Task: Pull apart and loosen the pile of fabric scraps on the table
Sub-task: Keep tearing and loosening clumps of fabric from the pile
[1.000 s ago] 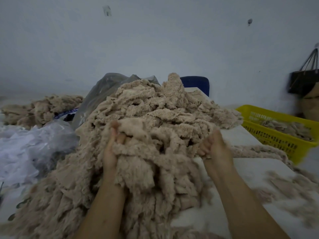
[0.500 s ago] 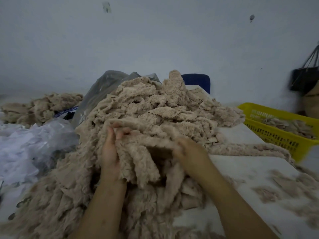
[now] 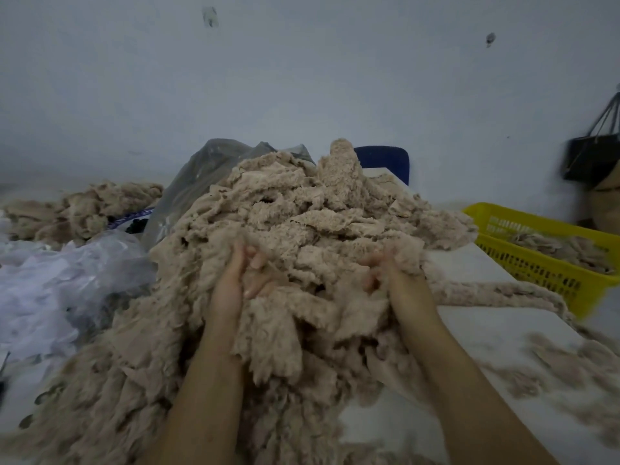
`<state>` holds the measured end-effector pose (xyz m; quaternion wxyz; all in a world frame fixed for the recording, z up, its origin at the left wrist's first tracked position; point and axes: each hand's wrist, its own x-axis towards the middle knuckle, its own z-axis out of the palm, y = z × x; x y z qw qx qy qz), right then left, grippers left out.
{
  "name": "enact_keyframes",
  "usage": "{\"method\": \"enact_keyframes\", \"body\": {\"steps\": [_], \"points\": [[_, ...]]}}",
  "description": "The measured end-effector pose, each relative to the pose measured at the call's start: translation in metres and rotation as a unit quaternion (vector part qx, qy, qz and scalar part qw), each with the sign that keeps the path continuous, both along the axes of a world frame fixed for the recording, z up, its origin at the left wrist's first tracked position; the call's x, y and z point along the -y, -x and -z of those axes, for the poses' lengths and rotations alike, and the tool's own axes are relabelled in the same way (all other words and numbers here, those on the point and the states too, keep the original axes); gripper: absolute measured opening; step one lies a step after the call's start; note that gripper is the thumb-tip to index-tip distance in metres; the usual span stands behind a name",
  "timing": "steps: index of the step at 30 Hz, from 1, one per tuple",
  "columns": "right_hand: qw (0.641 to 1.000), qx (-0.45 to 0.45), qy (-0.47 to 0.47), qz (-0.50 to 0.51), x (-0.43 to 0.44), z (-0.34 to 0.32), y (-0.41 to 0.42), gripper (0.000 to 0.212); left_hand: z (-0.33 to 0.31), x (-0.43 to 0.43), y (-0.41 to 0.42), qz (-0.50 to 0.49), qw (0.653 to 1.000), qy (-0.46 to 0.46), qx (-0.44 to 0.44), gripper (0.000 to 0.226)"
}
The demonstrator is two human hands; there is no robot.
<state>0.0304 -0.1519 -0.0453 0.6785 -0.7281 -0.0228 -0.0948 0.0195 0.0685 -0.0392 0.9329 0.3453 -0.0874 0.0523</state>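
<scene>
Both hands, left (image 3: 235,283) and right (image 3: 396,280), grip scraps in the pile (image 3: 302,229). Most remains matted; few loose tufts lie on the table (image 3: 496,333).

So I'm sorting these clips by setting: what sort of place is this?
Probably a small textile or sewing workshop. A big pile of beige fabric scraps lies on the white table, a yellow plastic basket at the right holds more scraps, and crumpled plastic bags lie at the left.
</scene>
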Motion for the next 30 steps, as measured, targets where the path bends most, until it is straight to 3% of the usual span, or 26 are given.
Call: {"method": "enact_keyframes", "body": {"steps": [2,4,6,11,13,17,21,25,30], "points": [[0.995,0.037,0.005,-0.094,-0.005,0.004,0.002,0.061,-0.003,0.017,0.005,-0.001,0.993,-0.113,0.018,0.036],[0.986,0.064,-0.044,-0.148,-0.011,0.002,0.005,0.068,-0.003,0.04,0.014,-0.009,0.962,-0.272,-0.004,0.036],[0.98,0.063,-0.065,-0.18,-0.013,0.004,0.005,0.068,0.004,0.06,0.02,0.019,0.949,-0.312,-0.032,0.065],[0.983,0.062,0.043,-0.165,-0.014,0.004,0.01,0.061,0.02,0.067,0.039,0.044,0.911,-0.41,0.018,0.042],[0.989,0.077,0.068,-0.103,-0.012,0.001,0.012,0.045,0.017,0.065,0.036,0.041,0.916,-0.399,0.008,0.037],[0.993,0.084,0.053,0.07,-0.005,0.002,0.006,0.06,0.005,0.057,0.037,0.044,0.941,-0.332,-0.059,0.039],[0.989,0.043,0.031,0.137,0.004,0.002,0.0,0.064,0.002,0.052,0.035,0.018,0.939,-0.322,-0.119,0.037],[0.975,-0.022,-0.199,0.1,0.011,0.001,-0.005,0.06,0.001,0.037,0.029,0.017,0.934,-0.338,-0.113,0.034],[0.952,-0.044,-0.304,-0.017,0.006,-0.005,-0.004,0.033,0.002,0.035,0.019,0.009,0.953,-0.298,-0.045,0.032]]}}
